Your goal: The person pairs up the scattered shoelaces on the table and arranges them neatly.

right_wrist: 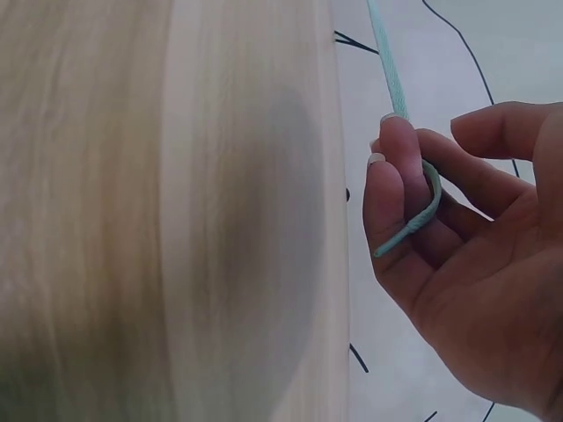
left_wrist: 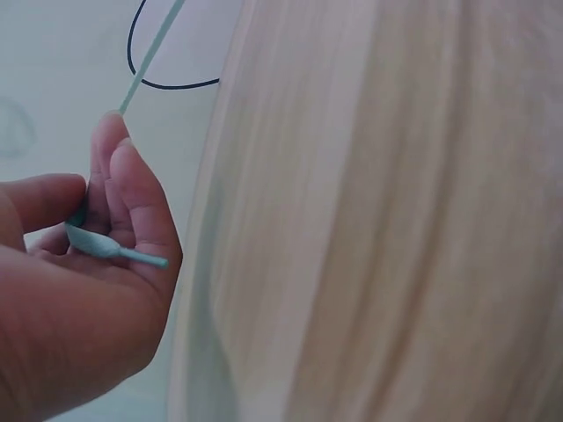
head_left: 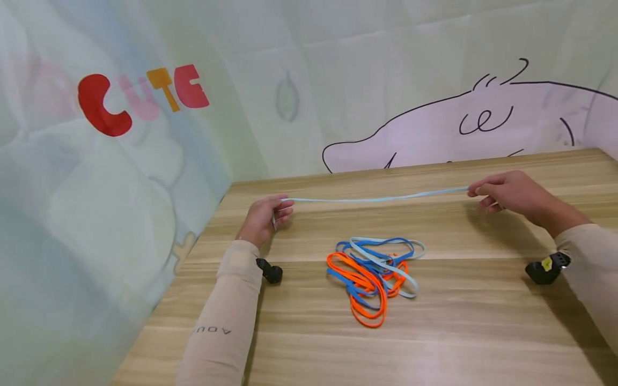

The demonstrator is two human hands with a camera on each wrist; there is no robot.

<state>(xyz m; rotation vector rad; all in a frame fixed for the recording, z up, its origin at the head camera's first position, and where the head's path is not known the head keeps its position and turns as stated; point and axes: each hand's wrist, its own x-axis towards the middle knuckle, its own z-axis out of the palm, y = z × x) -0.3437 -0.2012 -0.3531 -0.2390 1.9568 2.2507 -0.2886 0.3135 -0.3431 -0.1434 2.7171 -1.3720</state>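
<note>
A pale blue shoelace [head_left: 376,200] is stretched nearly straight between both hands above the table. My left hand [head_left: 265,217] pinches one end; in the left wrist view, the lace's narrow tip [left_wrist: 145,258] sticks out across the palm below the thumb. At the other end, my right hand [head_left: 512,195] grips the lace in its bent fingers. The right wrist view shows a short tail [right_wrist: 420,220] looping over those fingers, with the thumb held apart. Between the forearms and nearer the body lies a loose tangle of orange laces [head_left: 357,279], blue laces [head_left: 372,257] and pale blue laces [head_left: 381,260].
The wood-grain table [head_left: 434,338] reaches back to a printed cloth backdrop [head_left: 289,64] with a cartoon drawing. Another cloth side [head_left: 96,241] hangs along the left edge. Small black devices [head_left: 272,273] sit at both wrists, over light sleeves.
</note>
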